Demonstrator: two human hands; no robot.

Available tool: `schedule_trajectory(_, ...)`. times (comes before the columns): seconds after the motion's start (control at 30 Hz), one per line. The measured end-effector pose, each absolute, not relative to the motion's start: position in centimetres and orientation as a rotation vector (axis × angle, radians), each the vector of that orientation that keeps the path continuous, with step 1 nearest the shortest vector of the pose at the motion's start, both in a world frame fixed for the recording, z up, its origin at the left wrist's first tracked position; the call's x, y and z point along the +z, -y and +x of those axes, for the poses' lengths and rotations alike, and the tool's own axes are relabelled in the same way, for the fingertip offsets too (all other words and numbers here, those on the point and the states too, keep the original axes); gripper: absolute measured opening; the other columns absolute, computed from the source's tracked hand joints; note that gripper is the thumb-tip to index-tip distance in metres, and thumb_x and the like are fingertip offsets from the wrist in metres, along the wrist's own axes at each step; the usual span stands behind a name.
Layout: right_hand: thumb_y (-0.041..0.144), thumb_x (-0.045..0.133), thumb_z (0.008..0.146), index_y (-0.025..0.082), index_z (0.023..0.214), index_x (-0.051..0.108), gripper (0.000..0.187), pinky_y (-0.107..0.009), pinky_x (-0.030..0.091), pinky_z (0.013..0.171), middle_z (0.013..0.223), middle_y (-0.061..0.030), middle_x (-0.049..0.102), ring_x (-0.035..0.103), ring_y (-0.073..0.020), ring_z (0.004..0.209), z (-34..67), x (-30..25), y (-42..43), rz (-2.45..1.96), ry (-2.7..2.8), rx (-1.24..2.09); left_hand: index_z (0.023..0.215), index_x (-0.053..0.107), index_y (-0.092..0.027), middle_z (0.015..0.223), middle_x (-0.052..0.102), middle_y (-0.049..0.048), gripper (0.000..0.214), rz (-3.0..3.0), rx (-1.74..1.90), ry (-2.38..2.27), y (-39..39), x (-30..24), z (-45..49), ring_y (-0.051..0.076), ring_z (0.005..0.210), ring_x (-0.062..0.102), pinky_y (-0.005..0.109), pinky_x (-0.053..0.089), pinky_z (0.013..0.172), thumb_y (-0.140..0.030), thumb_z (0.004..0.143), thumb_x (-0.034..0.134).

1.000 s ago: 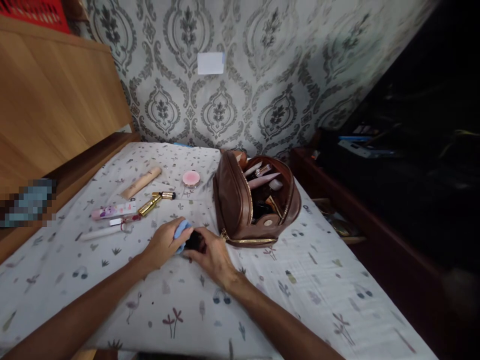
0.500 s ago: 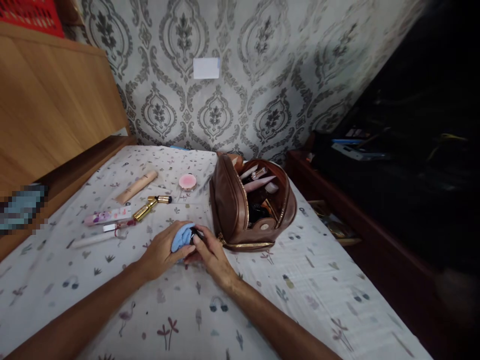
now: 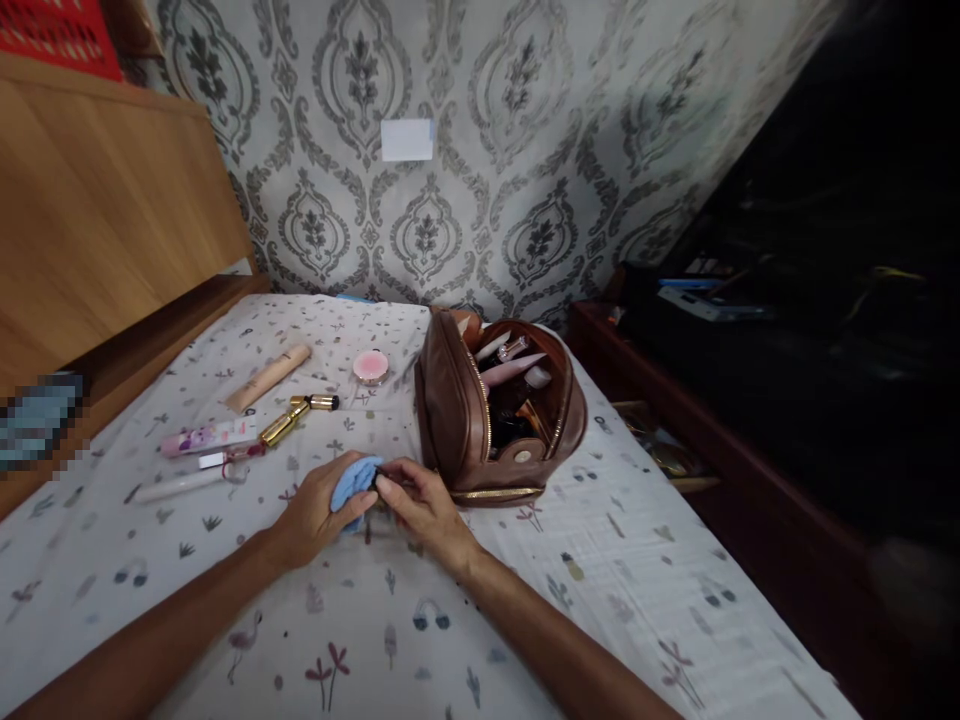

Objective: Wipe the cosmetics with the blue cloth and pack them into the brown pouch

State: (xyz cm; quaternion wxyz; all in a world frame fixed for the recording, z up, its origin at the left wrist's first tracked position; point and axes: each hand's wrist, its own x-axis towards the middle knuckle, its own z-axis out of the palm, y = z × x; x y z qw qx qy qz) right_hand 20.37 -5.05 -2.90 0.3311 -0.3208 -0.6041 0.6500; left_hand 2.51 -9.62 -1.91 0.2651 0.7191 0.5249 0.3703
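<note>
One blue cloth (image 3: 351, 483) in L hand (image 3: 305, 512), dark item (image 3: 378, 477) in R hand (image 3: 436, 517)

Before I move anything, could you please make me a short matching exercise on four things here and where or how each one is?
Things:
1. Cloth
2. Bag
3. Round compact
4. Beige tube

Places, colours or states:
A. Pink on top
B. Unzipped, with items showing inside
C. Lying on the printed sheet, left of the compact in the picture
D. Blue, held in the left hand

Right pairs: 1-D, 2-B, 3-A, 4-C.
</note>
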Motion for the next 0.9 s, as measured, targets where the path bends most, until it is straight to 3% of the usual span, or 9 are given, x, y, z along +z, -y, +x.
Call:
schedule_trajectory(0.13, 0.067, 0.074, 0.068, 0.019, 0.092, 0.063, 0.055, -0.019, 0.034, 0.046, 0.071, 0.0052, 0.053, 0.045, -0.0055, 0.052, 20.5, -2.9, 5.1, -0.874, 1.446, 1.884, 0.091, 0.057, -0.019, 0.081, 0.059, 0.0006, 0.029, 1.919, 1.019, -1.451, 9.6, -2.1, 2.3, 0.016, 0.074, 0.057, 0.027, 0.046, 0.071, -0.045, 0.095, 0.047)
schedule_trajectory(0.43, 0.049, 0.088, 0.058, 0.02, 0.098, 0.062, 0.056, -0.025, 0.049, 0.068, 0.086, 0.0005, 0.066, 0.06, -0.0121, 0.072, 20.1, -3.8, 5.0, -0.749, 1.33, 1.9, 0.073, 0.049, -0.019, 0.066, 0.047, -0.0026, 0.035, 1.783, 1.076, -1.503, 9.3, -1.8, 2.2, 0.012, 0.061, 0.046, 0.024, 0.042, 0.059, -0.048, 0.094, 0.046)
schedule_trajectory(0.53, 0.044, 0.088, 0.059, 0.022, 0.098, 0.062, 0.052, -0.027, 0.051, 0.072, 0.089, 0.0003, 0.066, 0.061, -0.013, 0.076, 20.1, -4.0, 5.0, -0.757, 1.373, 1.812, 0.072, 0.051, -0.019, 0.064, 0.048, -0.0015, 0.041, 1.709, 1.01, -1.484, 9.1, -2.0, 2.0, 0.013, 0.061, 0.046, 0.024, 0.042, 0.058, -0.054, 0.092, 0.046)
schedule_trajectory(0.9, 0.026, 0.076, 0.08, 0.025, 0.115, 0.064, 0.037, -0.024, 0.052, 0.06, 0.099, -0.004, 0.063, 0.061, -0.0166, 0.084, 20.7, -3.8, 5.6, -0.687, 1.821, 1.042, 0.079, 0.062, -0.017, 0.075, 0.064, 0.0046, 0.063, 1.394, 0.747, -1.715, 9.7, -1.1, 2.0, 0.021, 0.072, 0.059, 0.028, 0.05, 0.063, -0.079, 0.071, 0.051)
